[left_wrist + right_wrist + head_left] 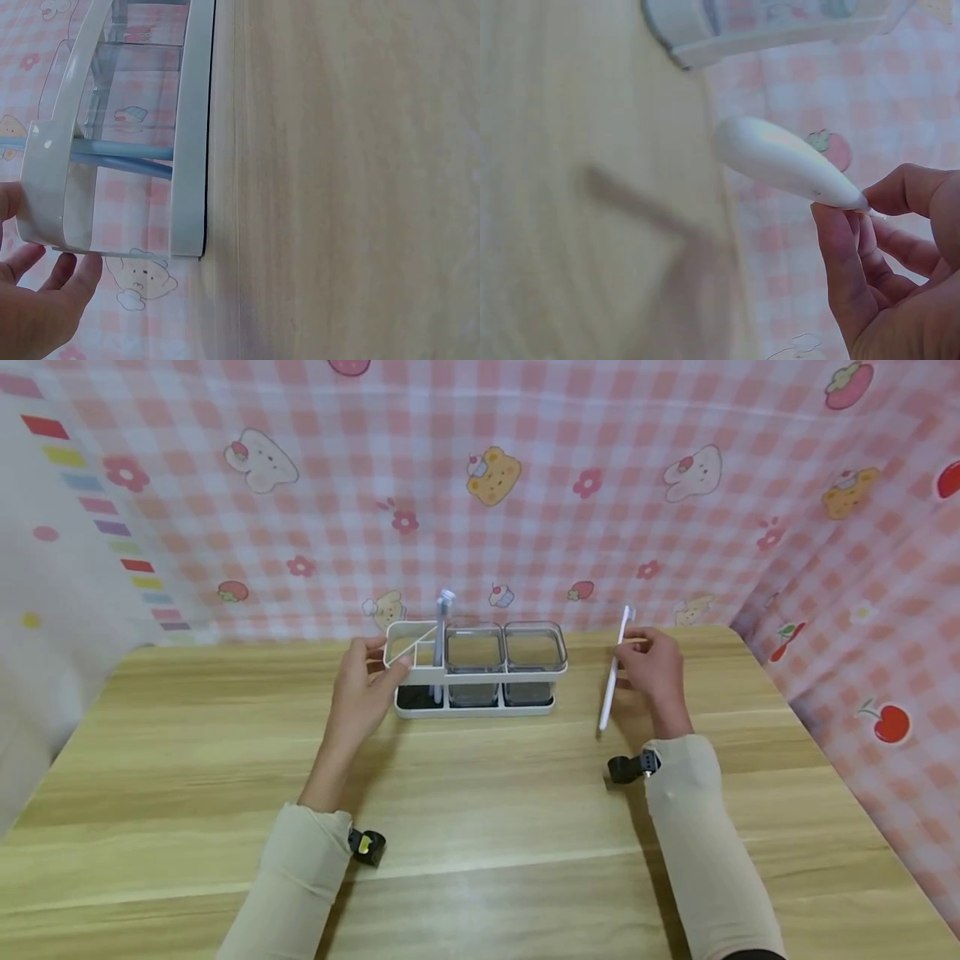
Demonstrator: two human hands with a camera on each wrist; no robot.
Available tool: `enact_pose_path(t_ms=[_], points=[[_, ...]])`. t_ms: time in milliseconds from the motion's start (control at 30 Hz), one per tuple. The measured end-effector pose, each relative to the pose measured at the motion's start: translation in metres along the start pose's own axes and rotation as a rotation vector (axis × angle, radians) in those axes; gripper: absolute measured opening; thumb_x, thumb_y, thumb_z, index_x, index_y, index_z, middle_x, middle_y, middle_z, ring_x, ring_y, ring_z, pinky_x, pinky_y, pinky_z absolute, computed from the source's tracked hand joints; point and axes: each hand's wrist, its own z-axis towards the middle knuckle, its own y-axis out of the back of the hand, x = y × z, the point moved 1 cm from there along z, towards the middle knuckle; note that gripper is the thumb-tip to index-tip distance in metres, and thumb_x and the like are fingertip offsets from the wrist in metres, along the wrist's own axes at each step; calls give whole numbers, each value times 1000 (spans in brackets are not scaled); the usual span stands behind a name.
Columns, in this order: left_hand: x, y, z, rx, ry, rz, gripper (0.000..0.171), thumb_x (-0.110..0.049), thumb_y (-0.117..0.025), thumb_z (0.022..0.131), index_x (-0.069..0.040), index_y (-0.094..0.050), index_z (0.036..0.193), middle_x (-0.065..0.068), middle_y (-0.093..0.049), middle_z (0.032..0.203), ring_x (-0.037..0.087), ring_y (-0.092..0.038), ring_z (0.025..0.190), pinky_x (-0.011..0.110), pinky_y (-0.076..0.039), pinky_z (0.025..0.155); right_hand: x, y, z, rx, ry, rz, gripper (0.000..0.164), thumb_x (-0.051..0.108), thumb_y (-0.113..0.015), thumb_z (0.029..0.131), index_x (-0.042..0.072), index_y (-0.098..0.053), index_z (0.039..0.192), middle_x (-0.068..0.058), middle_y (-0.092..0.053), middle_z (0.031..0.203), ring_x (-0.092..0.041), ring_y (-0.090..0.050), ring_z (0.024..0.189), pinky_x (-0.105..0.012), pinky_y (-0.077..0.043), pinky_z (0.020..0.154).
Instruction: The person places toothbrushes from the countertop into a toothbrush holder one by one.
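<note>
A white toothbrush holder (480, 678) with a divided left section stands on the table near the back. Blue toothbrushes (124, 148) stand in that section, two handles showing in the left wrist view. My left hand (365, 689) grips the holder's left end, thumb over the front rim and fingertips against the end wall. To the right of the holder, my right hand (654, 667) pinches a white toothbrush (611, 689) between thumb and fingers. Its bristles point up and away, while its thick handle end slants down over the table, as the right wrist view also shows.
Two clear square cups (475, 652) sit side by side in the holder's middle and right sections. Behind the wooden table (480, 827) hangs a pink checked cloth (450, 543) with cartoon prints, and it continues along the right side.
</note>
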Motion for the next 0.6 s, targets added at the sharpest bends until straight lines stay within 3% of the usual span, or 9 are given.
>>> enact_pose_path(t_ms=[233, 600], points=[[1, -1, 1, -12, -4, -5, 48, -15, -65, 98, 9, -45, 136, 25, -51, 131, 34, -54, 117, 41, -49, 104, 15, -1, -3, -59, 68, 80, 30, 3, -56, 92, -2, -60, 122, -3, -56, 87, -8, -62, 70, -36, -63, 64], [0, -2, 0, -18, 2, -8, 48, -15, -65, 98, 9, -46, 134, 25, -52, 128, 34, -54, 116, 41, -49, 103, 42, 2, -9, -99, 162, 190, 27, 0, -57, 92, 3, -56, 119, -4, -52, 92, -10, -61, 69, -27, -60, 55]])
